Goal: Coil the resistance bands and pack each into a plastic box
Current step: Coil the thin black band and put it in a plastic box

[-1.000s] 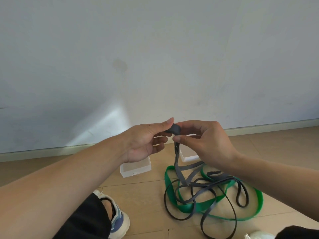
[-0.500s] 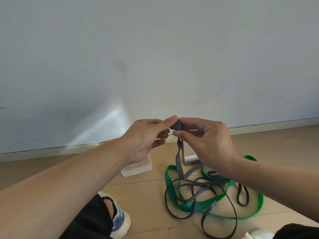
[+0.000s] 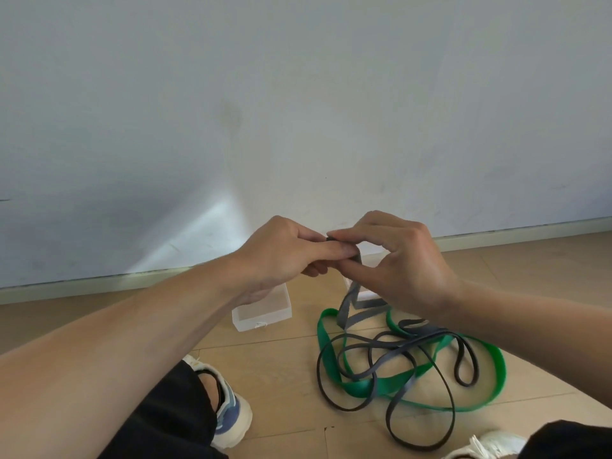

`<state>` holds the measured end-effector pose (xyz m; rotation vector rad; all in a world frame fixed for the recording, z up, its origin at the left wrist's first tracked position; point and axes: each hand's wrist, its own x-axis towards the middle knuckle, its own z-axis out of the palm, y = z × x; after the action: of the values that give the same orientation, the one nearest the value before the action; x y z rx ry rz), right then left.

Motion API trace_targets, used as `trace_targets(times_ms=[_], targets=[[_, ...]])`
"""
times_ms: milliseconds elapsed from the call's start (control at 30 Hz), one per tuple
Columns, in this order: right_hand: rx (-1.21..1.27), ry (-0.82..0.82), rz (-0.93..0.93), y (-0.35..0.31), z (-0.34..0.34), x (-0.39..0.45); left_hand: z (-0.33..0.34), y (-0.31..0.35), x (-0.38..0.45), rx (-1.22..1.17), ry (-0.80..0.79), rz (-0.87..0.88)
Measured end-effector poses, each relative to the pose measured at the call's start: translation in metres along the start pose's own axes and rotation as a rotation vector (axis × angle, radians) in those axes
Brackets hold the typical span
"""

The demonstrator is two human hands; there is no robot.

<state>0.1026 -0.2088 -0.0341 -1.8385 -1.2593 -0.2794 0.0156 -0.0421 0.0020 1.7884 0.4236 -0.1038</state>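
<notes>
A dark grey resistance band (image 3: 390,352) lies in tangled loops on the wooden floor, over a wider green band (image 3: 371,387). One end of the grey band rises to my hands, where a small rolled coil sits between my fingertips. My left hand (image 3: 284,256) pinches that coil from the left. From the right, my right hand (image 3: 397,263) pinches the strand beside it with thumb and forefinger. A clear plastic box (image 3: 263,314) stands on the floor under my left wrist. A second clear box (image 3: 362,293) is mostly hidden behind my right hand and the band.
A pale wall with a baseboard (image 3: 496,235) runs close behind the boxes. My left shoe (image 3: 228,412) and black trouser leg sit at the bottom centre. A white shoe (image 3: 486,445) shows at the bottom right.
Both hands have risen slightly and closed tighter on the coil. More of the grey band has lifted off the floor, and my left fingers now cover the coil.
</notes>
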Motion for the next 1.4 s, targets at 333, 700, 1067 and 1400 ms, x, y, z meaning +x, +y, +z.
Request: trace_targets(times_ms=[333, 700, 1067, 1400], targets=[[0.043, 0.013, -0.006, -0.002, -0.004, 0.001, -0.011, -0.003, 0.004, -0.124, -0.214, 0.003], [-0.184, -0.054, -0.143, 0.006, -0.009, 0.012, 0.007, 0.001, -0.002, 0.087, 0.148, -0.012], [0.102, -0.086, 0.094, -0.008, -0.019, 0.011, -0.016, -0.003, 0.004, -0.198, -0.304, -0.036], [-0.205, -0.083, -0.189, 0.000, -0.014, 0.014, 0.016, 0.000, -0.013, 0.156, 0.125, 0.045]])
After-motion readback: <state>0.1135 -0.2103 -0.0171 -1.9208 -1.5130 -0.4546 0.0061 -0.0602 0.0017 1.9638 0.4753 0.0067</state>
